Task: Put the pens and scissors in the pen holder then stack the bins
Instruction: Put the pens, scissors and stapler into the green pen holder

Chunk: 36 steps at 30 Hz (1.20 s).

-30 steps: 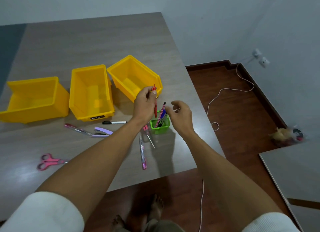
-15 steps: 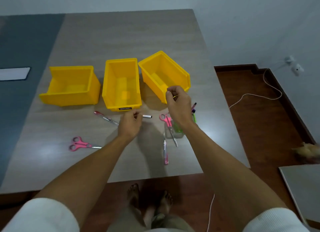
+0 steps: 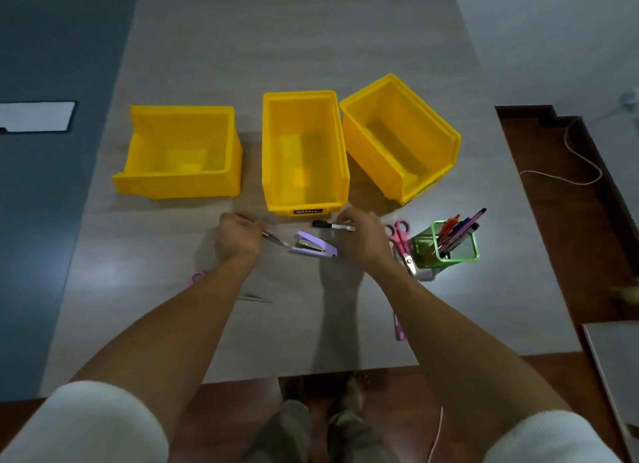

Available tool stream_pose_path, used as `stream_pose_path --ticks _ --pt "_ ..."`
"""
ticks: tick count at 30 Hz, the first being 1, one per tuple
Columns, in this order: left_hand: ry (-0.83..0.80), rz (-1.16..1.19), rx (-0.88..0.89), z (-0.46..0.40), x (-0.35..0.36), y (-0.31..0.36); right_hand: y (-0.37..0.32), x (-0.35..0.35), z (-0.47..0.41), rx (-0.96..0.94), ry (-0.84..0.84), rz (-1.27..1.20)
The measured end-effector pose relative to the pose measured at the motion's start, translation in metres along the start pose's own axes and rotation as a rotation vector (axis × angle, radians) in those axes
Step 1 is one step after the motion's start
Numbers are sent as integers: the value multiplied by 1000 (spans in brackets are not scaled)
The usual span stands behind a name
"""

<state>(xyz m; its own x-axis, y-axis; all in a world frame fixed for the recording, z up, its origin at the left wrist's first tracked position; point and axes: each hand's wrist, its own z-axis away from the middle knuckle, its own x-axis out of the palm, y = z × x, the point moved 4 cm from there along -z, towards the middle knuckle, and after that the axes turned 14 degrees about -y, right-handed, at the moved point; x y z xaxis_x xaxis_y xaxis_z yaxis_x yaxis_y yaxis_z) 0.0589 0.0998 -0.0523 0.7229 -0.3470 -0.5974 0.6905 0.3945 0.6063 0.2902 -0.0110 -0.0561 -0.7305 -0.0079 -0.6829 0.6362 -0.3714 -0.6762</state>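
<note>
A green mesh pen holder (image 3: 460,251) stands at the right with several pens (image 3: 456,225) in it. My left hand (image 3: 238,237) is closed around a pink-and-clear pen (image 3: 276,240) lying on the table. The fingers of my right hand (image 3: 361,236) pinch the white end of a black-capped marker (image 3: 326,225). One pair of pink scissors (image 3: 400,234) lies between my right hand and the holder. A second pair (image 3: 197,276) is mostly hidden under my left forearm. Another pink pen (image 3: 398,329) lies beside my right forearm. Three yellow bins, left (image 3: 179,186), middle (image 3: 304,203) and right (image 3: 446,151), sit side by side behind.
A purple stapler (image 3: 316,249) lies between my hands. The grey table (image 3: 311,40) ends just in front of me, and its right edge runs close to the holder. A white cable (image 3: 574,158) lies on the brown floor to the right.
My left hand left the red pen in the holder and moved left onto the pink-and-clear pen. My right hand moved from the holder to the marker. The view swung left.
</note>
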Motion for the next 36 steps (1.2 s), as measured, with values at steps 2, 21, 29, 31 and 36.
stream_pose_path --ticks 2,21,29,31,36 --pt "9 7 -40 -9 2 2 3 8 -4 38 -6 122" --pt "-319 -561 640 65 54 26 46 -5 93 547 63 -68" --pt "-438 -1076 690 43 75 30 57 8 118 629 98 -243" --pt "-475 -1030 722 37 71 29 51 2 117 587 107 -311" --pt "-619 -738 806 60 72 57 25 -36 114 429 269 -386"
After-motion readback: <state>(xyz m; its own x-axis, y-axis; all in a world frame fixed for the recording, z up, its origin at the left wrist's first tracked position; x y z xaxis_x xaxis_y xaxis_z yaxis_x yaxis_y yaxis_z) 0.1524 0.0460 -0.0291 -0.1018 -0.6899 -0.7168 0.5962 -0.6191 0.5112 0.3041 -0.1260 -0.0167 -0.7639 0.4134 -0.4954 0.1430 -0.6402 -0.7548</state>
